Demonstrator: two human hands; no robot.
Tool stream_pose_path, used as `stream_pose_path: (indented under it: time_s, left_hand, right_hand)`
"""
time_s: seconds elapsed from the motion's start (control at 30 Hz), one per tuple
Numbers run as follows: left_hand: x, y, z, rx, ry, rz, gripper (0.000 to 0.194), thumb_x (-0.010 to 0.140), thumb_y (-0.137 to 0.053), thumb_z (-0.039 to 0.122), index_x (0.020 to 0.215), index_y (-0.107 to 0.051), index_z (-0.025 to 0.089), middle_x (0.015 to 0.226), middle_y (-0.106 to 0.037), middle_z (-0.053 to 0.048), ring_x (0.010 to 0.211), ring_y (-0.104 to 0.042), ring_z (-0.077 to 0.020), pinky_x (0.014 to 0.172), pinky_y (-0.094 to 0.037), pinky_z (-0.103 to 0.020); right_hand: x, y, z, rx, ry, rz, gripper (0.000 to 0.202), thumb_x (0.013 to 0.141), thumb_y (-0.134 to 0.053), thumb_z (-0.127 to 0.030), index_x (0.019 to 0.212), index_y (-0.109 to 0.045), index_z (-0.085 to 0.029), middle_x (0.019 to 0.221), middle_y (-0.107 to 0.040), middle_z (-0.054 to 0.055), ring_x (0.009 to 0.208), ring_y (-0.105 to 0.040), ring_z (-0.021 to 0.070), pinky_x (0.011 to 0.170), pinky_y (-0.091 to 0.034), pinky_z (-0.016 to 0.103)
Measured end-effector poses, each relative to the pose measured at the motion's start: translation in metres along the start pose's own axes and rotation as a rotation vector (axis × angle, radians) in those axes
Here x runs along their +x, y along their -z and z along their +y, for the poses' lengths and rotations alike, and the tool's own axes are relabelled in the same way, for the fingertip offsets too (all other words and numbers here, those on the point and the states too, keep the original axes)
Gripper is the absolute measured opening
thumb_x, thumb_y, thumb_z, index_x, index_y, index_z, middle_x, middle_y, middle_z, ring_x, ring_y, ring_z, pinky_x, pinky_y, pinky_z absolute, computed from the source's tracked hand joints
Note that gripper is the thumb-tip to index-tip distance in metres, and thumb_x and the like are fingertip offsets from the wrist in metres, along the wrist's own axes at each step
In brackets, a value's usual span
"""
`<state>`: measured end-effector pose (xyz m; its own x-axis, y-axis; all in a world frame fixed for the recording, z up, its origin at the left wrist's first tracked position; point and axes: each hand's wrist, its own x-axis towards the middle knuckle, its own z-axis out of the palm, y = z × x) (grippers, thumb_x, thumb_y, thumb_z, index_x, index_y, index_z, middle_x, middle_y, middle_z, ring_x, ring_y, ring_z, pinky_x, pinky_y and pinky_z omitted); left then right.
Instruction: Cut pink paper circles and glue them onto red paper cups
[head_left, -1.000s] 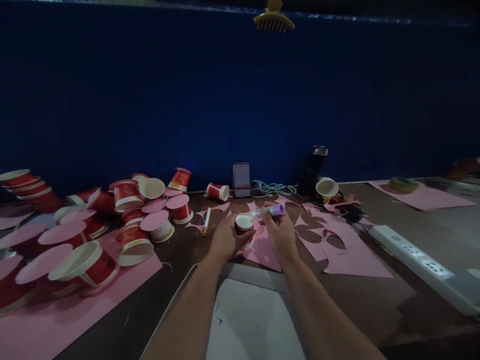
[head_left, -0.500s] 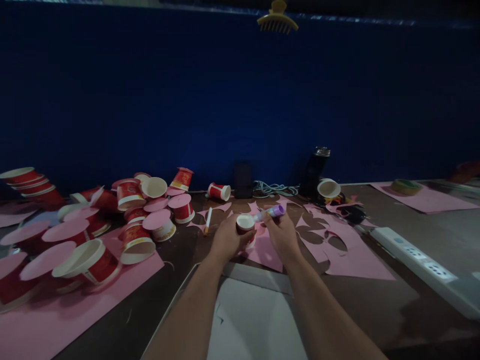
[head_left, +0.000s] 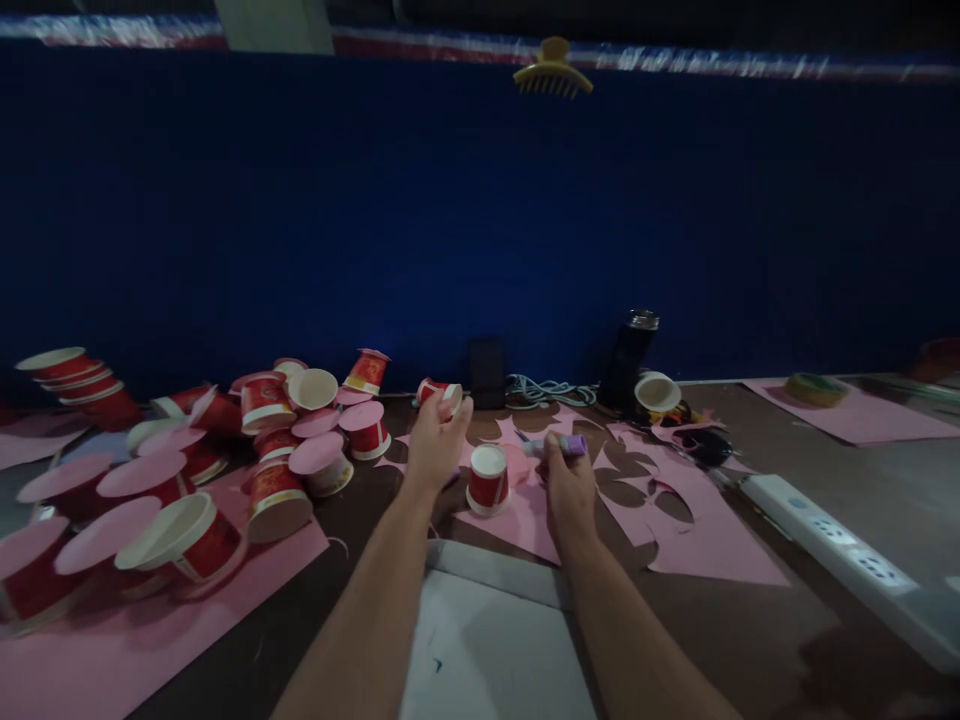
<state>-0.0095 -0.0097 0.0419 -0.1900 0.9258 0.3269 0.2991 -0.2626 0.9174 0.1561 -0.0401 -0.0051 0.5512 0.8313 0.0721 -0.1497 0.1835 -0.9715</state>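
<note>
A small red paper cup [head_left: 488,490] stands bottom up on pink paper, apart from both hands. Beside it lies a pink paper disc [head_left: 516,463]. My right hand [head_left: 568,492] grips a glue stick [head_left: 573,446] with a purple base, its tip pointing left towards the cup. Farther back, my left hand [head_left: 435,445] reaches out with thumb and fingers apart, close to a red cup lying on its side [head_left: 441,390]. Whether the fingertips touch that cup I cannot tell. A small dark purple piece [head_left: 452,478] shows beside the left wrist.
On the left are several red cups, many topped with pink discs [head_left: 109,533], and a leaning cup stack [head_left: 82,385]. Pink paper with cut-out holes [head_left: 712,530] lies right, near a power strip [head_left: 832,550]. A black bottle [head_left: 628,360] and cable [head_left: 547,390] are behind.
My left hand has let go of the small cup, now standing on the paper, and moved back and left towards the lying cup. The right hand keeps the glue stick, slightly farther right.
</note>
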Motion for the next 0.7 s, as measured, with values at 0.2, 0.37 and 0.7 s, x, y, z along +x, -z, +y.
stream_pose_path:
  time_s: [0.2, 0.37, 0.7]
  left_hand:
    - [0.076, -0.013, 0.027, 0.545, -0.357, -0.153, 0.049, 0.083, -0.044, 0.013, 0.132, -0.047, 0.014, 0.12, -0.064, -0.01, 0.115, -0.054, -0.0225, 0.1, -0.04, -0.037]
    - [0.108, -0.03, -0.001, 1.022, -0.684, -0.538, 0.069, 0.069, -0.055, 0.007, 0.136, -0.045, 0.018, 0.14, -0.048, -0.007, 0.131, -0.036, -0.0288, 0.107, -0.029, -0.043]
    - [0.133, -0.046, -0.044, 1.055, -0.767, -0.604, 0.069, 0.07, -0.048, 0.006, 0.136, -0.045, 0.025, 0.144, -0.044, -0.005, 0.136, -0.029, -0.0247, 0.111, -0.015, -0.047]
  right_hand:
    - [-0.001, -0.004, 0.004, 0.013, -0.016, 0.018, 0.043, 0.073, -0.064, -0.052, 0.096, -0.061, -0.016, 0.063, -0.054, -0.004, 0.055, -0.047, 0.0105, 0.053, -0.04, 0.023]
    - [0.0, -0.007, 0.007, -0.048, 0.039, 0.019, 0.042, 0.073, -0.063, -0.053, 0.093, -0.063, -0.016, 0.063, -0.058, -0.002, 0.057, -0.05, 0.013, 0.055, -0.04, 0.025]
    - [-0.001, -0.008, 0.01, 0.032, -0.025, -0.048, 0.037, 0.074, -0.064, -0.051, 0.091, -0.06, -0.017, 0.065, -0.058, -0.002, 0.055, -0.047, 0.011, 0.052, -0.039, 0.023]
